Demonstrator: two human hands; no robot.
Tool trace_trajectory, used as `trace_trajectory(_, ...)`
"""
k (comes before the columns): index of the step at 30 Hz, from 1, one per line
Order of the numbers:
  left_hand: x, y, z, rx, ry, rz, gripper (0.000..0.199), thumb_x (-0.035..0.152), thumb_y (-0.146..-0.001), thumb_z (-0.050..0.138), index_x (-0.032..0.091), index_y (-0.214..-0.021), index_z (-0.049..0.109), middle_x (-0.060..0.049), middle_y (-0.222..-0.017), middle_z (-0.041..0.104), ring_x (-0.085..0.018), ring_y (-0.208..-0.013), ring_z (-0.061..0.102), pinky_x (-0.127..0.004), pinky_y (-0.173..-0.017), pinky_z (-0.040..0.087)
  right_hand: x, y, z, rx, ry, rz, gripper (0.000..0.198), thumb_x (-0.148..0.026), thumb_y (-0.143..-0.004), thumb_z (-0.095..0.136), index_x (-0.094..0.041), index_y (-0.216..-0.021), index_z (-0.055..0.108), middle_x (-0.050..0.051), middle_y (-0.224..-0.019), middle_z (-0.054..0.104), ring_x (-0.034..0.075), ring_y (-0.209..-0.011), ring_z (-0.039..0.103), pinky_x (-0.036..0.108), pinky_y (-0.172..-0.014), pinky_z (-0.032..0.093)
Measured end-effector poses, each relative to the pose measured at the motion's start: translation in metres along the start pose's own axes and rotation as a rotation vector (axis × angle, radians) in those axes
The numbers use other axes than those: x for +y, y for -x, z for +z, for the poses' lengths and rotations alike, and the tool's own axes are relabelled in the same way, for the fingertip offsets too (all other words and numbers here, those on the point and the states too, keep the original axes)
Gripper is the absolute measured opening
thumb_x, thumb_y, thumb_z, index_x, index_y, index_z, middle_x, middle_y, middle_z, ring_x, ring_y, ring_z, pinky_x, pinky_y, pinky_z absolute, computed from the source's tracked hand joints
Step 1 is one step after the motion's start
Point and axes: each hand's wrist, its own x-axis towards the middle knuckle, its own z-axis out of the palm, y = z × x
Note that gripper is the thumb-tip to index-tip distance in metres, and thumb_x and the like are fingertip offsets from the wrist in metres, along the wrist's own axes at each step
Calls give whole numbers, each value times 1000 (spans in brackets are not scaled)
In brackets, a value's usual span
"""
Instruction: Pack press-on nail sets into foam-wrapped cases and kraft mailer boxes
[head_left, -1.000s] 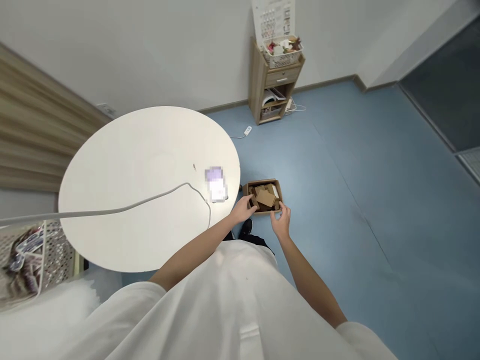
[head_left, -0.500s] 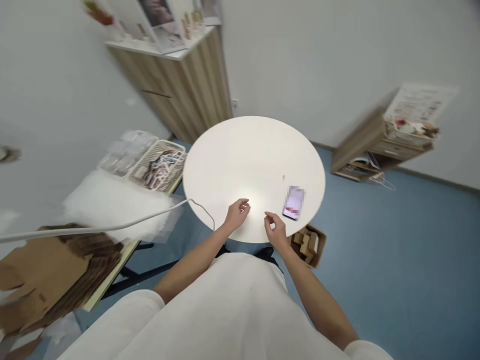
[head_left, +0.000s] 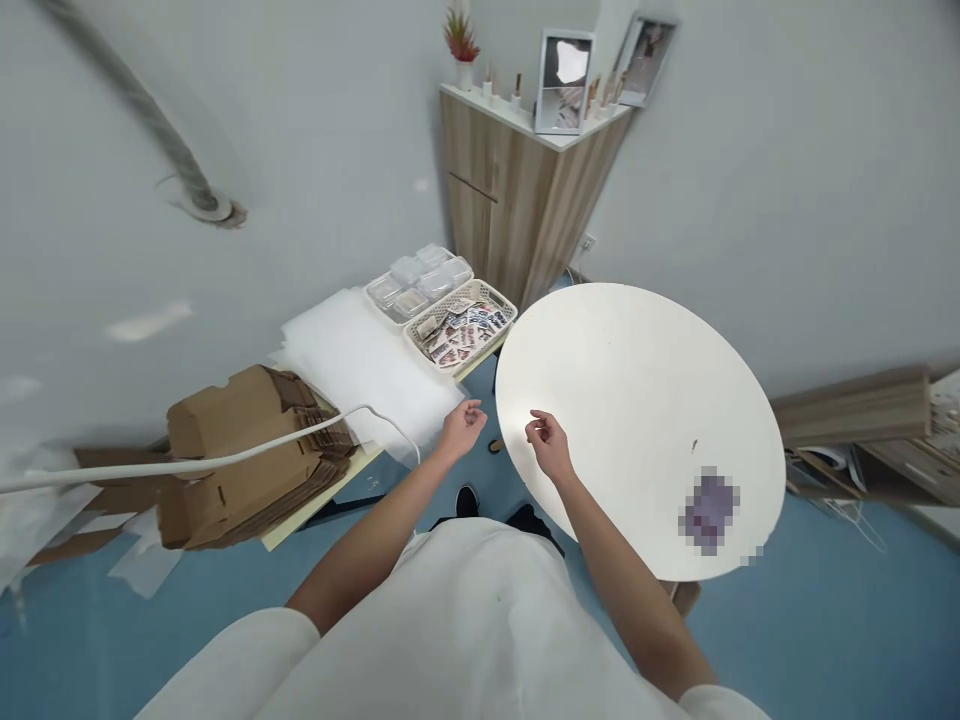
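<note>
My left hand (head_left: 463, 430) hangs in the air between the side table and the round white table (head_left: 630, 390), near the foam sheets. Its fingers are loosely bent and apart, with nothing seen in them. My right hand (head_left: 548, 444) is over the left rim of the round table, its fingers half curled and apart, and it too appears to hold nothing. On the right part of the round table lies a phone (head_left: 709, 510), blurred by pixels. Close to it is a tiny dark item (head_left: 694, 445), too small to name.
Left, a side table carries flattened cardboard boxes (head_left: 240, 440), white foam sheets (head_left: 360, 350), a basket of printed cards (head_left: 465, 335) and a tray of clear plastic boxes (head_left: 411, 283). A white cable (head_left: 225, 463) crosses in front. A wooden cabinet (head_left: 510, 195) fills the corner; a shelf (head_left: 855, 420) stands right.
My view has swung left, so the round table and phone now sit further right in it. My left hand is now off the round table, beside the foam sheets; both hands stay empty.
</note>
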Motion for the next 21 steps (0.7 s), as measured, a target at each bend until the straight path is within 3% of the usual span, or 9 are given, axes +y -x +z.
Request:
trace_trajectory(7,1,-19,-38,-3,-1,-101,32,30,-74,58,18,-103,58,-5,-89,64,-15,-75,60,-29,-73,49,-9,-57,37,-187,42,21,35,-43,-74,54,-20,-99,58,3,-82,60,13,-65,54,30,-65,48)
trace_trajectory(15,4,-75,-61,-9,-134,-116,32,32,-75,57,19,-105,57,-3,-89,64,-14,-76,61,-27,-70,49,-9,-131,72,-192,36,-20,36,-41,-74,52,-17,-101,58,5,-84,62,15,-68,55,31,-66,47)
trace_trajectory(21,9,-128,-63,-18,-280,-107,34,33,-76,56,17,-107,57,-7,-99,64,-16,-82,61,-30,-76,49,-17,-188,89,-175,373,-148,38,-37,-78,47,-17,-110,53,8,-94,65,21,-82,56,35,-74,42)
